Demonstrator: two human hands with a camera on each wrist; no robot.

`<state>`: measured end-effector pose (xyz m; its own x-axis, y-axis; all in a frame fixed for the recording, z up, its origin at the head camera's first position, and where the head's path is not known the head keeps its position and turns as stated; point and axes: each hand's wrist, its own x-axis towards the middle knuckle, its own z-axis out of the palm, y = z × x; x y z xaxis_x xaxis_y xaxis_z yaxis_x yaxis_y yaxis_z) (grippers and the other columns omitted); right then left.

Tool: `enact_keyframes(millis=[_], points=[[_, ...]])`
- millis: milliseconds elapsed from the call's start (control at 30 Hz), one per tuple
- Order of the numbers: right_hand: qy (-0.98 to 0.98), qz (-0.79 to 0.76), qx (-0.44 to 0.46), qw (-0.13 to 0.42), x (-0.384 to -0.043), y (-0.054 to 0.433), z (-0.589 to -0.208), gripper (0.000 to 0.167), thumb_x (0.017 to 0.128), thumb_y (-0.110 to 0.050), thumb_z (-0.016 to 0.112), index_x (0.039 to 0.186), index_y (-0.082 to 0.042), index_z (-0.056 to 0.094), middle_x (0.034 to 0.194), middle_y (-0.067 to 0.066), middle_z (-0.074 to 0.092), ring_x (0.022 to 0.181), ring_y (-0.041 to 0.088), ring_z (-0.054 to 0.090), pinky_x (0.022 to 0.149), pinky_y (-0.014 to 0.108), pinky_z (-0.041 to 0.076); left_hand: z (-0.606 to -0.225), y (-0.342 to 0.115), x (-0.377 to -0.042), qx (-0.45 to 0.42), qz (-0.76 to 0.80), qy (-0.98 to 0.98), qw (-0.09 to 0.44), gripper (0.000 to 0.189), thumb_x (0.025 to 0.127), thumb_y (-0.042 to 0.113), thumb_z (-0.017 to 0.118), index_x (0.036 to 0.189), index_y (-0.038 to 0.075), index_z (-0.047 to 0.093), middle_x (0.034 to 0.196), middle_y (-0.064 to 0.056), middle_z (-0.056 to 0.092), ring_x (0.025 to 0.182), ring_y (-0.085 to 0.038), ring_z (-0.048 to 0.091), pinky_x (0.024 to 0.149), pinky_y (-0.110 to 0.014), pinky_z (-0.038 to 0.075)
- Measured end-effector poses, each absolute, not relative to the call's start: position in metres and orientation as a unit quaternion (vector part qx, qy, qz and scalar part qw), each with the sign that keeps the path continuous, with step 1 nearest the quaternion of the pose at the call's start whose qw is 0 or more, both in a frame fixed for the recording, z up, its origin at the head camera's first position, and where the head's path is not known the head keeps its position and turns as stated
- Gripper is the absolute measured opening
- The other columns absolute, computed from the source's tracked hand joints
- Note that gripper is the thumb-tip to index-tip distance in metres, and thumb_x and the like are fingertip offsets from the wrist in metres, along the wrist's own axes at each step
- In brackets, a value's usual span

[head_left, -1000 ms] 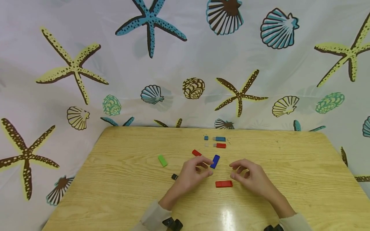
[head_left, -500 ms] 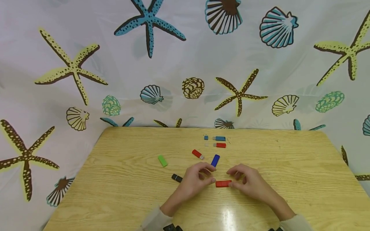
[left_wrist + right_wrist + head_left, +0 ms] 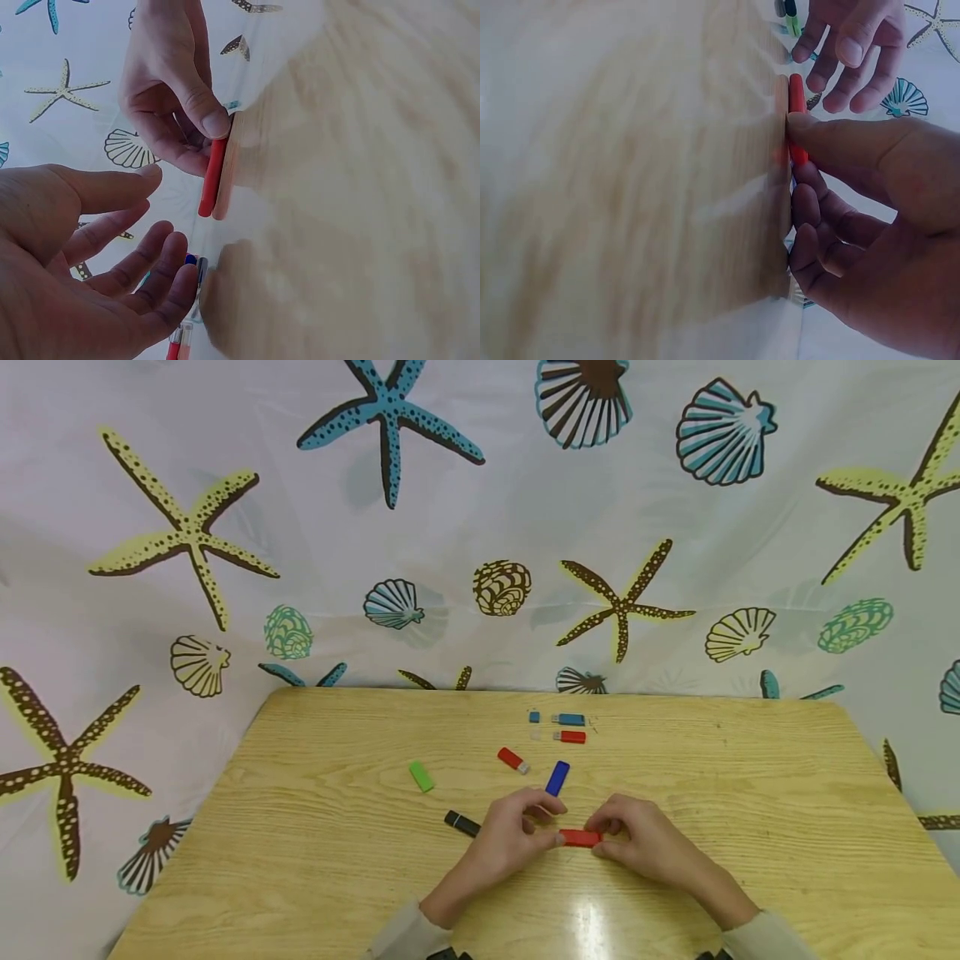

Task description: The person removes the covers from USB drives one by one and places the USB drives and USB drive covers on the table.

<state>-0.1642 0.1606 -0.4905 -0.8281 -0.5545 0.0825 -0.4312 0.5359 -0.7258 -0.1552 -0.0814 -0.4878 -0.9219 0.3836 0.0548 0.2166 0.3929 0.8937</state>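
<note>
A red USB flash drive [image 3: 579,838] lies on the wooden table between the two hands, its long side running left to right. My right hand [image 3: 637,837] pinches its right end with thumb and forefinger; in the right wrist view the thumb presses along the red drive [image 3: 797,90]. My left hand [image 3: 512,837] hovers by the left end, fingers loosely bent. In the left wrist view, a gap shows between the left hand [image 3: 97,277] and the red drive [image 3: 214,176]. A dark blue drive [image 3: 557,778] lies just beyond the left fingertips.
Left of the hands lie a black drive [image 3: 461,822], partly behind the left hand, and a green one [image 3: 422,777]. Another red drive [image 3: 512,760] lies farther back. At the rear are a light blue drive [image 3: 572,720], a red one [image 3: 572,737] and a small blue cap [image 3: 535,717].
Both hands have come closer together around the red flash drive. My right thumb and forefinger now pinch its right end; a second ago the hand was apart from it.
</note>
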Motion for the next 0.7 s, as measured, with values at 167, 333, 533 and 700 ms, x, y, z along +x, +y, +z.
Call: enact_keyframes(millis=[167, 333, 533, 700], points=[[0.873, -0.386, -0.285, 0.089, -0.163, 0.160, -0.490, 0.015, 0.087, -0.006, 0.081, 0.100, -0.011, 0.077, 0.093, -0.004, 0.065, 0.079, 0.009, 0.059, 0.069, 0.026, 0.053, -0.488, -0.079, -0.156, 0.188, 0.503, 0.839, 0.088, 0.026, 0.087, 0.007, 0.083, 0.111, 0.009, 0.073, 0.111, -0.006, 0.071, 0.102, -0.024, 0.068, 0.084, -0.036, 0.054], [0.873, -0.387, -0.289, 0.072, -0.160, 0.160, -0.488, 0.014, 0.087, -0.006, 0.081, 0.099, -0.012, 0.076, 0.092, -0.005, 0.065, 0.079, 0.009, 0.060, 0.069, 0.026, 0.053, -0.488, -0.076, -0.156, 0.196, 0.488, 0.846, 0.082, 0.027, 0.086, 0.006, 0.084, 0.111, 0.009, 0.073, 0.109, -0.004, 0.072, 0.099, -0.022, 0.069, 0.082, -0.033, 0.054], [0.874, -0.389, -0.288, 0.049, -0.159, 0.160, -0.480, 0.016, 0.087, -0.004, 0.080, 0.099, -0.013, 0.076, 0.093, -0.006, 0.066, 0.082, 0.013, 0.064, 0.072, 0.032, 0.056, -0.485, -0.074, -0.157, 0.199, 0.492, 0.845, 0.071, 0.024, 0.086, 0.006, 0.084, 0.107, 0.010, 0.074, 0.105, 0.000, 0.072, 0.095, -0.019, 0.070, 0.080, -0.033, 0.056], [0.878, -0.383, -0.284, 0.042, -0.159, 0.159, -0.476, 0.016, 0.087, -0.004, 0.080, 0.099, -0.014, 0.076, 0.092, -0.008, 0.065, 0.081, 0.016, 0.063, 0.069, 0.033, 0.055, -0.483, -0.072, -0.158, 0.196, 0.507, 0.836, 0.072, 0.021, 0.086, 0.002, 0.083, 0.105, 0.006, 0.075, 0.100, 0.000, 0.073, 0.089, -0.013, 0.071, 0.076, -0.025, 0.057]])
